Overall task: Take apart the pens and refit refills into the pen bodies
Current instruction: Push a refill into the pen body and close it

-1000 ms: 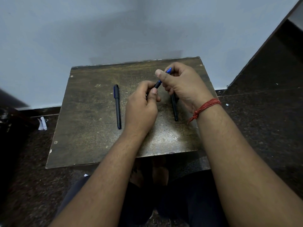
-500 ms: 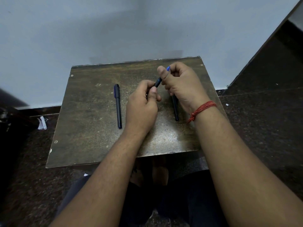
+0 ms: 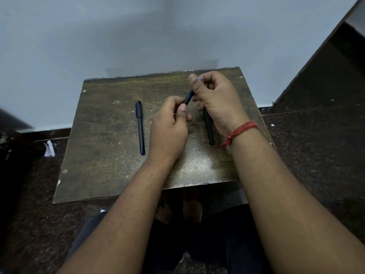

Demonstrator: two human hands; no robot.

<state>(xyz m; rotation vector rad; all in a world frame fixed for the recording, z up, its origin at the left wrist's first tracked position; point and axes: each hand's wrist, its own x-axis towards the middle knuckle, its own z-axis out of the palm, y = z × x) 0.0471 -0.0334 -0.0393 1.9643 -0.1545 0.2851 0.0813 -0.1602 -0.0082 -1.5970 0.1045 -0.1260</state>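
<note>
From the head camera, the left hand [image 3: 167,127] is curling its fingers round the lower end of a dark pen [image 3: 188,97], with the thumb lying along the barrel just under where it shows. The right hand [image 3: 215,99] is gripping the upper end of that same pen, its thumb pressing along the top side and its fingers folding in beneath; a speck of blue is showing at the tip beside the thumb. The pen is being held slanted above the surface [image 3: 102,155], lower end toward the person, upper end tilting away and to the right. Only a short stretch of barrel is showing between the two hands, so I cannot tell whether its parts are joined or coming apart.

A second pen [image 3: 140,128] is lying flat on the surface to the left of the left hand, well clear of it, running roughly straight away from the person, with its blue-trimmed cap end farther off. A third pen [image 3: 209,129] is lying on the surface under the right hand, its far end hidden by the palm and its near end sticking out beside the wrist.

A red thread band [image 3: 240,132] is wrapping the right wrist. A scrap of white paper [image 3: 49,149] is lying on the dark floor [image 3: 316,155] left of the surface.
</note>
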